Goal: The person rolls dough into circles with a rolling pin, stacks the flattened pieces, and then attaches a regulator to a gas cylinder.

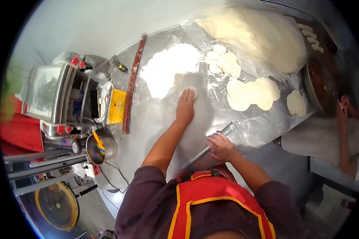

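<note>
My left hand [185,107] lies with its fingers stretched out flat on the metal worktop [147,115]. Its fingertips touch a small round of dough [194,94], partly hidden under them. Beyond the hand spreads a heap of white flour [171,61]. My right hand [220,146] is wrapped round a grey metal rolling pin [197,157] near the table's front edge. Several rolled dough rounds [253,94] overlap on the right, and one more dough round [296,103] lies apart. Behind them are several small dough pieces [223,60].
A large mass of dough [259,38] under plastic fills the back right. A reddish-brown stick [134,83] lies left of the flour, beside a yellow box [117,106], a metal pot [106,148] and a machine [52,93]. A co-worker's hands [343,104] are near a bowl [316,81] at right.
</note>
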Available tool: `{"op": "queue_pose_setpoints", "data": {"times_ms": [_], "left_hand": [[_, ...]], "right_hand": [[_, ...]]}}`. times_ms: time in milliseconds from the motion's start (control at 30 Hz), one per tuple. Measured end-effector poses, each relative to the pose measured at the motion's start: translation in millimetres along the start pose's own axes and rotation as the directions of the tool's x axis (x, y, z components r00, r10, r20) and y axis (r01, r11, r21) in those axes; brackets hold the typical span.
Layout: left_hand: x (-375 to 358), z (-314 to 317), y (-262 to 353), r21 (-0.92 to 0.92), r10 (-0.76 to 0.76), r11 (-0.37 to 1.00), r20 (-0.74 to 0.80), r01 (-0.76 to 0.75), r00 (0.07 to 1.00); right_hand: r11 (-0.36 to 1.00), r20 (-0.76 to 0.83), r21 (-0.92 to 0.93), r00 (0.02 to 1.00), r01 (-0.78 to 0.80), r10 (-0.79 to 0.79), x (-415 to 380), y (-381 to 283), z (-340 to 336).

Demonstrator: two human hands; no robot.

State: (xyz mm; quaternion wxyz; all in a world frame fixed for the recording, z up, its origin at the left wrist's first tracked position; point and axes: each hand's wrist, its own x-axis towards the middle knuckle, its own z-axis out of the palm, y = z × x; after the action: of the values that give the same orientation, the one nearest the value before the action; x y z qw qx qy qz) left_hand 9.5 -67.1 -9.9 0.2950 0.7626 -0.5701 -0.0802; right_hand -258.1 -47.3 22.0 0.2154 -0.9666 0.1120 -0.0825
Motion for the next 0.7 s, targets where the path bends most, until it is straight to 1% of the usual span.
{"op": "queue_pose_setpoints", "data": {"times_ms": [67, 133, 200, 233, 300, 367, 433, 500, 533, 600, 700], "left_hand": [[33, 13, 1, -0.025, -0.073, 0.997, -0.065, 0.072, 0.995], [59, 28, 13, -0.010, -0.089, 0.996, -0.073, 0.088, 0.993], [71, 44, 35, 0.000, -0.080, 0.997, -0.113, 0.081, 0.990], [67, 45, 41, -0.013, 0.010, 1.000, -0.063, -0.011, 0.998], [37, 41, 57, -0.052, 0.186, 0.982, 0.030, -0.184, 0.982], [-7, 22, 64, -0.074, 0.271, 0.960, 0.021, -0.269, 0.962], [-54, 3, 48, -0.042, 0.279, 0.960, 0.055, -0.277, 0.959], [-88, -21, 29, 0.001, 0.238, 0.971, 0.062, -0.239, 0.969], [-87, -33, 24, 0.005, 0.216, 0.976, 0.107, -0.218, 0.970], [-87, -51, 20, 0.013, 0.168, 0.985, 0.196, -0.174, 0.966], [-55, -29, 35, 0.103, 0.161, 0.979, 0.140, -0.176, 0.977]], "right_hand": [[1.000, -0.015, 0.015, 1.000, 0.003, -0.003, -1, 2, 1], [0.999, -0.043, 0.050, 0.999, 0.009, -0.006, -2, 2, 1], [0.999, -0.020, 0.042, 1.000, 0.009, -0.009, -2, 3, 0], [0.999, -0.008, 0.040, 1.000, 0.010, -0.010, -2, 2, 0], [1.000, 0.004, 0.016, 1.000, 0.025, -0.025, -4, 3, 3], [0.999, -0.013, -0.004, 0.999, 0.043, -0.043, -4, 5, 2], [0.999, -0.052, -0.004, 0.997, 0.053, -0.053, -4, 4, 2], [0.998, -0.109, -0.022, 0.992, 0.064, -0.066, -5, 5, 7], [0.997, -0.135, -0.032, 0.988, 0.067, -0.070, -5, 4, 9], [0.997, -0.133, -0.032, 0.989, 0.064, -0.068, -5, 3, 9], [0.998, -0.149, -0.012, 0.986, 0.067, -0.068, -6, 6, 10]]}}
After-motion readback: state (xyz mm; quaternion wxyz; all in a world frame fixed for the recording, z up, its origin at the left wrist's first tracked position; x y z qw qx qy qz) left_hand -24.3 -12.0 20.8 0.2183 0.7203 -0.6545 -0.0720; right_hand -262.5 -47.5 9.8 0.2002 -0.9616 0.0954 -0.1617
